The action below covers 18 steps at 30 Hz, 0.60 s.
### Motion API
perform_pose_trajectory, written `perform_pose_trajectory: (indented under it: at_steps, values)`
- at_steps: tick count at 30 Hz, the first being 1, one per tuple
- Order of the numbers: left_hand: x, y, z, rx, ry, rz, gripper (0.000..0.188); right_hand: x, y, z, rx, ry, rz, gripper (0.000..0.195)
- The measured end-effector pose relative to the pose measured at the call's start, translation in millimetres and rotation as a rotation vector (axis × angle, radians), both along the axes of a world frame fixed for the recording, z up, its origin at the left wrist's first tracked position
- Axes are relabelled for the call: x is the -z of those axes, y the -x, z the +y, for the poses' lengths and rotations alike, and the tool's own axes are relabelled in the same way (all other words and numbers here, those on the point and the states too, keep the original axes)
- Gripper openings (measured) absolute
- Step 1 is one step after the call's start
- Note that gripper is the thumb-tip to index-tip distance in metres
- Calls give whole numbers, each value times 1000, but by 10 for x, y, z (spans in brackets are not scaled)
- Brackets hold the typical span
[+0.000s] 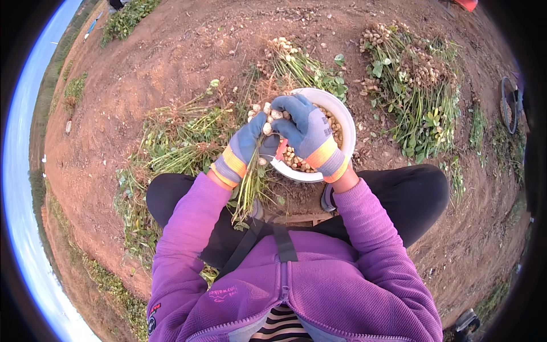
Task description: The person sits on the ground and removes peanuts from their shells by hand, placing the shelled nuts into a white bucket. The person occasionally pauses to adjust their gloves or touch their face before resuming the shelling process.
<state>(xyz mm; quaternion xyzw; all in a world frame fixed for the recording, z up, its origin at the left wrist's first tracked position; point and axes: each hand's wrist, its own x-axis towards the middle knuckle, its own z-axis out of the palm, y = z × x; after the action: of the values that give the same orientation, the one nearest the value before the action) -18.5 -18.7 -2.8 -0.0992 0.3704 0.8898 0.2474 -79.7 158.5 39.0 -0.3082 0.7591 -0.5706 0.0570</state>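
My left hand (245, 147), in a blue-grey work glove with an orange cuff, grips the stems of a small bunch of peanut plants (250, 184). The leafy ends hang down toward my lap. At the top of the bunch, pale peanut pods (268, 116) cluster between my hands. My right hand (305, 126), gloved alike, curls its fingers around some of these pods. Below it stands a white bucket (349, 128), partly covered by the hand, with many loose peanuts (295, 161) inside. A red-orange strip (281, 149) shows at the bucket's near left rim.
Pulled peanut plants (183, 141) lie in a heap at my left. Another bunch (305, 70) rests beyond the bucket, and a large pile (414, 89) with pods lies to the right. My bent knees (410, 196) flank the bucket on bare brown soil (171, 60).
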Motion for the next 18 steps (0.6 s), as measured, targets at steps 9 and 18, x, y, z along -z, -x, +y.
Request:
perform_pose_trajectory:
  at_steps: [9,18]
  values:
    - [-89,16,105,-26,-81,-154,36,81,39,31,16,224,-299,20]
    - [-38,20,76,112,-363,32,24,-2,56,159,-114,397,-635,24]
